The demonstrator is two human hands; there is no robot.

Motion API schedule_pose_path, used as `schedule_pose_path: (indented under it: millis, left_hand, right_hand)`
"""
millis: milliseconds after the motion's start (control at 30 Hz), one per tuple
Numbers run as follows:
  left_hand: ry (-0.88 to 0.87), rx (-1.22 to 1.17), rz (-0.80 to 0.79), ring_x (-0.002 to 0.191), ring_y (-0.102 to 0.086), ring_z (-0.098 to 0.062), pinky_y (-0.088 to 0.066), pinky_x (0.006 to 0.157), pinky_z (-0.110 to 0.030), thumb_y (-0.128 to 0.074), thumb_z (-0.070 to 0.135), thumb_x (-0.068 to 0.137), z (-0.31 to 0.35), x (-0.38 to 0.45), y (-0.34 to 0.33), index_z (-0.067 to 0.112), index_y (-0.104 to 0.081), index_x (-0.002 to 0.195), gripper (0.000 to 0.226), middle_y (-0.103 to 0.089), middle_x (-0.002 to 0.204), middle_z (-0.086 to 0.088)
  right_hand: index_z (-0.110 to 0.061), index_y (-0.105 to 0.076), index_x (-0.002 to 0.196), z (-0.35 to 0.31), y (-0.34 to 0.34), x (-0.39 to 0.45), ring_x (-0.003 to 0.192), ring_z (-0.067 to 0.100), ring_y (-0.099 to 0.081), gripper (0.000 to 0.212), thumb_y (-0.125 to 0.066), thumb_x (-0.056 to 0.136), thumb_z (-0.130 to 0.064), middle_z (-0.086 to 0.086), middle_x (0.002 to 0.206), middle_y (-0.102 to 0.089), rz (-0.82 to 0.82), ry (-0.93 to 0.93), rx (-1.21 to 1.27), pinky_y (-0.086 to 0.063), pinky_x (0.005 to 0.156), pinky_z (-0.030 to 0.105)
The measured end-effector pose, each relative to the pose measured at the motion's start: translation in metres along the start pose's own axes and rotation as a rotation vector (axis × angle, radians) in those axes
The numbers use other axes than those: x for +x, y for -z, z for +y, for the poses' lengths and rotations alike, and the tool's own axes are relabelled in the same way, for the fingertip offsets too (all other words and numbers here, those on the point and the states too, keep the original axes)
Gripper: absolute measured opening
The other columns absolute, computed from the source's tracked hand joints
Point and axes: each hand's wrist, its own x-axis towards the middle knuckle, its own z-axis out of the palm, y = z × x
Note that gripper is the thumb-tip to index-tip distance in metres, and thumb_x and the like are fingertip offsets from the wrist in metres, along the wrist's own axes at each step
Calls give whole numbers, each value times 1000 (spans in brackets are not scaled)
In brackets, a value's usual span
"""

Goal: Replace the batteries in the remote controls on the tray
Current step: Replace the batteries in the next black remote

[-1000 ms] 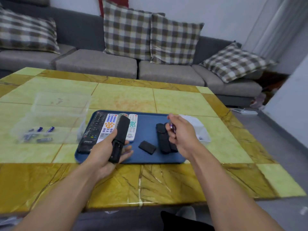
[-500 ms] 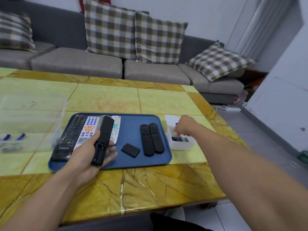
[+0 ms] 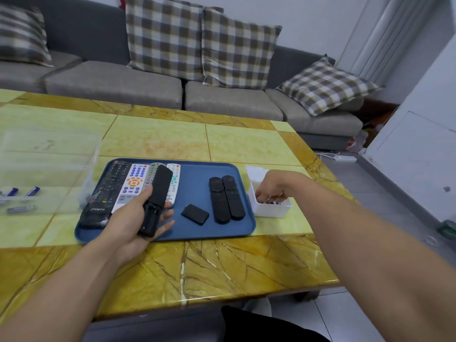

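Right hand (image 3: 270, 187) has moved from over the blue tray (image 3: 197, 233) into the white box (image 3: 271, 209) beside it, fingers curled down among the batteries — whether they pinch one, you cannot tell. Your left hand (image 3: 133, 218) still grips the black remote (image 3: 155, 203), compartment open and empty, so loading looks next. Its loose cover (image 3: 195, 214) and two black remotes (image 3: 227, 198) lie between hand and box — lift clear of them.

You have a single view, from a wide-angle camera on your head, facing forward and down across the yellow marble-patterned table (image 3: 158, 144). It sits close above your forearms; the grey fabric sofa (image 3: 113, 82) fills the far background beyond your grip.
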Motion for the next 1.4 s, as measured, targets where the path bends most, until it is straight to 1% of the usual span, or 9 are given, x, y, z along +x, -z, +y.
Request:
schedule_pose_path:
  millis: [67, 200, 367, 467, 633, 800, 1033, 1233, 1400]
  left_hand:
    - [0, 3, -1, 82, -69, -23, -58, 85, -47, -56, 43, 101, 0, 1, 1, 13, -70, 111, 35, -75, 79, -9]
    - [-5, 3, 21, 85, -69, -22, -58, 85, -46, -54, 45, 102, 2, 2, 1, 12, -69, 108, 37, -75, 84, -9]
    - [-98, -1, 71, 81, -71, -21, -60, 78, -39, -43, 40, 107, 4, -5, 1, 8, -67, 112, 41, -76, 91, -9]
    - [-180, -40, 165, 62, -68, -17, -60, 59, -33, -35, 34, 110, 11, -3, 23, 4, -61, 121, 41, -74, 79, -9]
    - [-335, -121, 303, 54, -57, -21, -53, 47, -32, -31, 34, 109, 31, -4, 67, -1, -58, 112, 44, -63, 78, -15]
    - [-437, -309, 531, 70, -62, -19, -55, 57, -31, -35, 38, 108, 55, -8, 118, 10, -63, 117, 40, -68, 95, -8]
    - [-468, -493, 621, 55, -60, -11, -53, 58, -28, -43, 43, 106, 91, -7, 162, 12, -64, 94, 39, -69, 82, -5]
    - [-413, -568, 646, 59, -61, -11, -54, 58, -26, -43, 41, 107, 95, -6, 172, 21, -60, 94, 29, -72, 87, -4]
    - [-395, -612, 674, 61, -61, -13, -52, 55, -25, -41, 41, 107, 95, -7, 172, 17, -62, 92, 35, -71, 85, -3]
  right_hand:
    - [-10, -65, 126, 2, 1, -2, 69, 17, -53, 30, -64, 95, -9, 5, 80, -60, -2, 21, 60, -51, 70, 26]
    - [1, -67, 122, 6, 1, -1, 70, 21, -64, 33, -67, 89, -6, 10, 88, -69, 191, 65, 186, -54, 68, 31]
    - [-26, -72, 79, -8, 14, -14, 75, 19, -67, 14, -68, 88, -17, 2, 91, -74, 633, 215, 234, -56, 67, 32]
    - [-26, -72, 84, -64, 9, -31, 73, 16, -64, 9, -67, 88, -20, -3, 82, -71, 738, 383, 275, -54, 71, 34]
    - [-26, -74, 93, -177, -33, -60, 66, 8, -59, 15, -64, 90, -16, -9, 84, -68, 606, 700, 230, -42, 55, 21]
    - [-19, -75, 112, -292, -90, -60, 98, 11, -65, 23, -63, 95, -10, -4, 111, -72, 361, 998, 63, -50, 88, 23]
    - [-24, -65, 131, -404, -124, -36, 123, 18, -58, 42, -68, 92, -10, -3, 139, -60, 121, 1067, -301, -42, 93, 22]
    - [-26, -72, 116, -435, -137, -26, 91, 18, -68, 47, -55, 83, 3, -3, 100, -72, 129, 1015, -529, -57, 81, 32]
    - [-29, -74, 103, -436, -138, -20, 83, 17, -69, 39, -58, 80, -2, -3, 96, -73, 148, 987, -547, -60, 78, 33]
